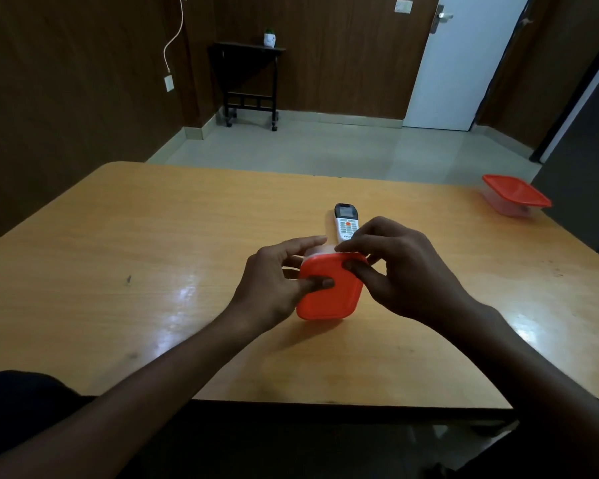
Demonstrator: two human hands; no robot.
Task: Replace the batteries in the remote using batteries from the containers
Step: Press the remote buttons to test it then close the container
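I see the small container with the orange lid [329, 292] near the middle of the desk [153, 257], tilted so that its lid faces me, held between both hands. My left hand [277, 278] grips it from the left: the thumb lies across the lid's left part and the other fingers [305, 242] curl round the far side, clamped on the container. My right hand [402, 267] pinches the lid's upper right corner, the thumb on the lid face and the fingers bent over the far rim. The clear body of the container is mostly hidden behind the lid, so I cannot tell what is inside.

Just beyond the container, the white remote [346, 223] lies face up on the desk, its dark screen end pointing away from me; its near end is hidden behind my hands.

Far to the right, near the desk's edge, a second clear container with an orange lid [514, 197] sits well apart from the rest, its lid on.

Past the desk, a small black side table [248, 81] stands against the brown wall with a little white pot [269, 39] on top, and a white door [460, 63] stands to the right.
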